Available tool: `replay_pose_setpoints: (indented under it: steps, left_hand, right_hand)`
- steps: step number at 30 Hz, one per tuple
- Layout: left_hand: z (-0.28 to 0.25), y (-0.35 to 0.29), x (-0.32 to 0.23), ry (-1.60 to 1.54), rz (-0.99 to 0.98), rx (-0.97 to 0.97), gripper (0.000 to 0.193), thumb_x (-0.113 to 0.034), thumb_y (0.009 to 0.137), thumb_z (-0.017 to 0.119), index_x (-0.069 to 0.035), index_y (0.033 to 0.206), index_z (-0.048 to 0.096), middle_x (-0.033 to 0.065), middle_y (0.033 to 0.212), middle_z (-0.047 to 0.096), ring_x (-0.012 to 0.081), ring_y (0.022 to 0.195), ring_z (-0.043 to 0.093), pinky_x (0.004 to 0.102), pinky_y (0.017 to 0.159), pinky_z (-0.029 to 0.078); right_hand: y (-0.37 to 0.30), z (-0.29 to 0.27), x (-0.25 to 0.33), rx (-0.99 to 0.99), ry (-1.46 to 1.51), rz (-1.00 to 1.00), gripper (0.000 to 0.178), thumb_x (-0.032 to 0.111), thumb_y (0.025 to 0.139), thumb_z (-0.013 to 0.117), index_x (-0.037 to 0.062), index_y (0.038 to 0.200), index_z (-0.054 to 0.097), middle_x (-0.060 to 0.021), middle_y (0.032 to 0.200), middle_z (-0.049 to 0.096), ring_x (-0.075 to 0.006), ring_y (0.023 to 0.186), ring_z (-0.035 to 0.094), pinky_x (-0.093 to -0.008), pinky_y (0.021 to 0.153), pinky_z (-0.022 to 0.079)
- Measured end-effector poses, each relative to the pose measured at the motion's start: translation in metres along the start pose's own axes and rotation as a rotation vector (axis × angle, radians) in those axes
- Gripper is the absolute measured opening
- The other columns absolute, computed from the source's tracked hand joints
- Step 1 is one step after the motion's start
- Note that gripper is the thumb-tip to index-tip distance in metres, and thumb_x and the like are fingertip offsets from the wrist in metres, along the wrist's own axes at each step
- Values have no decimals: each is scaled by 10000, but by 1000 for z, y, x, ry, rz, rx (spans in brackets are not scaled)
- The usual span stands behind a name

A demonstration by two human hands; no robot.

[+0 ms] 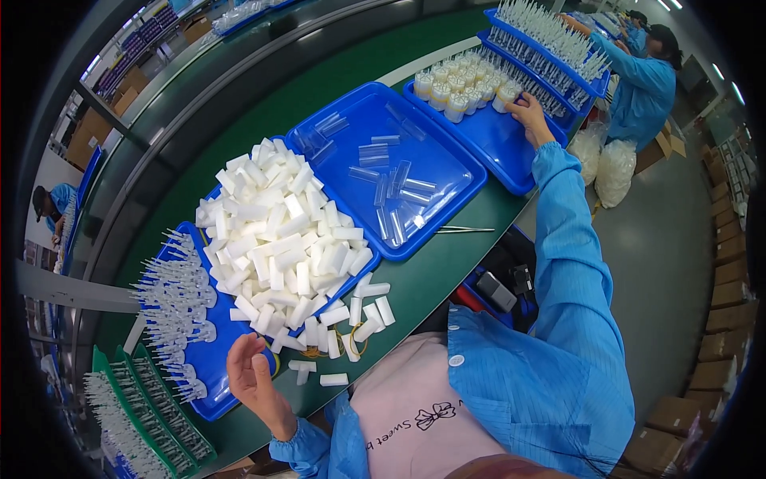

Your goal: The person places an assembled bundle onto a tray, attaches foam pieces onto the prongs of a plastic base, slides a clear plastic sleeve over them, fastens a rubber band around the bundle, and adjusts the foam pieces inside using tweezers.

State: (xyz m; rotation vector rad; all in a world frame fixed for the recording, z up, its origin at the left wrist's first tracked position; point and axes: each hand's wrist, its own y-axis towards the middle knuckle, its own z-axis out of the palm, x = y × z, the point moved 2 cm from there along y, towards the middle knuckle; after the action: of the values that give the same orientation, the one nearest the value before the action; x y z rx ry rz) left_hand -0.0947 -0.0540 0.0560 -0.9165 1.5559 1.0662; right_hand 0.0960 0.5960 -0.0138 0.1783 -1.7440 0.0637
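So there's a long green worktop (435,275) with a bunch of blue trays on it. The middle tray (335,195) has loose clear plastic tubes (381,191) lying in it, and a heap of white foam-like blocks (275,231) sits just left of that. Left hand (257,383) is near the heap's lower edge, fingers loosely spread with nothing in them. Right hand's (532,118) fingertips are up against an end white bundle (504,97) in the far tray (511,152); can't tell if they're actually gripping it. Tweezers (467,230) lie beside the middle tray.
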Motion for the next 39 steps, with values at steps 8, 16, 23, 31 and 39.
replay_pose_setpoints:
  steps: [8, 16, 23, 31, 39]
  left_hand:
    - [-54, 16, 22, 138, 40, -109, 252, -72, 908, 550, 17, 1144, 565, 92, 1045, 607, 156, 944, 569, 273, 860, 444]
    - [-99, 79, 35, 954, 308, -27, 270, -126, 792, 673, -83, 1056, 634, 107, 901, 608, 246, 827, 603, 313, 746, 472]
    - [-102, 89, 37, 1215, 376, -50, 366, -180, 794, 675, -160, 1145, 572, 94, 842, 567, 262, 762, 583, 362, 629, 464]
    - [-110, 49, 18, 561, 371, -311, 286, -76, 753, 751, -41, 1007, 622, 39, 834, 632, 101, 718, 626, 209, 624, 512]
    - [-106, -2, 0, -96, 172, -428, 220, -8, 808, 670, 25, 1006, 579, 100, 894, 648, 144, 755, 649, 221, 629, 535]
  right_hand:
    - [-63, 17, 51, 156, 33, -452, 476, 87, 776, 690, 51, 1220, 520, -104, 1144, 561, -165, 921, 568, -282, 779, 484]
    - [-296, 92, 173, 964, -20, -699, 304, 113, 844, 591, -2, 1124, 569, -96, 1082, 601, -180, 1018, 558, -301, 903, 433]
    - [-433, 140, 139, 1433, -160, -1078, 370, 75, 668, 699, 74, 1028, 611, -92, 1067, 558, -274, 980, 536, -372, 817, 455]
    - [-499, 184, 128, 1381, -252, -1464, 335, 93, 706, 635, 73, 1039, 607, -65, 1020, 555, -221, 923, 519, -334, 774, 431]
    - [-520, 213, 115, 1317, -554, -1702, 148, 143, 726, 568, 90, 862, 590, -53, 905, 505, -188, 865, 502, -313, 773, 376]
